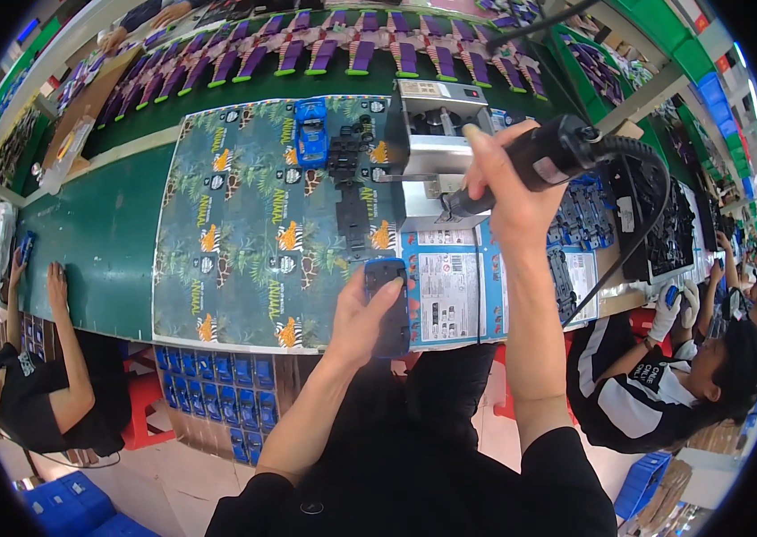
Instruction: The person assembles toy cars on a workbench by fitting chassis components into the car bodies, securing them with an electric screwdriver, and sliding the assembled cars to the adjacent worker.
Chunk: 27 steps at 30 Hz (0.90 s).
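Black driver (550, 157) in your right hand (511, 192): fingers wrapped tight around its barrel, tip down at the metal fixture (432, 143). Your left hand (362, 315) pinches a dark car shell (387, 307), thumb across its top, fingers curled underneath, just above the near table edge. Blue car (310, 132) and black parts (349, 183) lie on the printed sheet (244, 233), well apart from both hands.

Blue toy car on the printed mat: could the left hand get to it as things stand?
Probably not straight away: the left hand already grips a dark blue toy car body. The blue toy car sits uncovered on the jungle-print cardboard mat, with open mat between.
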Available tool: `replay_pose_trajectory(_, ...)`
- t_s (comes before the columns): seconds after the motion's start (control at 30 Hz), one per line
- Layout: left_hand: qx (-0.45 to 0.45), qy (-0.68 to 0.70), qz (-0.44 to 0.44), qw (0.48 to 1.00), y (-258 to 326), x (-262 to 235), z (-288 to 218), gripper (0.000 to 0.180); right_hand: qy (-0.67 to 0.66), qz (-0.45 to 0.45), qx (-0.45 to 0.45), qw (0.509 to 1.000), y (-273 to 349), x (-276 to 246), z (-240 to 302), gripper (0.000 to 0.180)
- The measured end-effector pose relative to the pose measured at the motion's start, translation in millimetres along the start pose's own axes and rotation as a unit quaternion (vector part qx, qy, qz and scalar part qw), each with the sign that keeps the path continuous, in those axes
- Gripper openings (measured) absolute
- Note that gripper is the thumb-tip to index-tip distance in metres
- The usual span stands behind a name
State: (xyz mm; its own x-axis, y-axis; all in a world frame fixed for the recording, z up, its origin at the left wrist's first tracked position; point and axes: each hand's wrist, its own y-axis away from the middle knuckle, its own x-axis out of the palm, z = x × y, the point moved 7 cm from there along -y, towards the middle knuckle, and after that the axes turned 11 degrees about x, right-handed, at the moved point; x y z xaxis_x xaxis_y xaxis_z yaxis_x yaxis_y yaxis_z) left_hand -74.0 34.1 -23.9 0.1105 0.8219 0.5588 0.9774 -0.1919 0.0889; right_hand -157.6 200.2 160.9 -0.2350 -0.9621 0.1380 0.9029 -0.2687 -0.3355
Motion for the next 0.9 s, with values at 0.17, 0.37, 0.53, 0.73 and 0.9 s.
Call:
replay_pose_trajectory(0.17,0.030,-0.028,0.007,0.999,1,-1,3,0.027,-0.166,0.070,0.056,0.982,30,-12,8,0.015)
replay_pose_trajectory(0.37,0.041,-0.049,0.007,0.998,3,2,5,0.024,-0.225,0.144,-0.023,0.963,82,4,33,0.023)
replay_pose_trajectory(0.53,0.039,-0.052,-0.019,0.998,6,5,2,0.020,-0.222,0.122,0.009,0.967,90,10,18,0.024)
replay_pose_trajectory(0.73,0.062,-0.064,-0.030,0.996,8,10,-4,0.018,-0.132,0.130,-0.018,0.983,94,18,7,0.018)
replay_pose_trajectory(0.9,0.074,-0.085,-0.034,0.993,8,6,-5,0.018,-0.123,0.154,-0.015,0.980,95,25,-3,0.023)
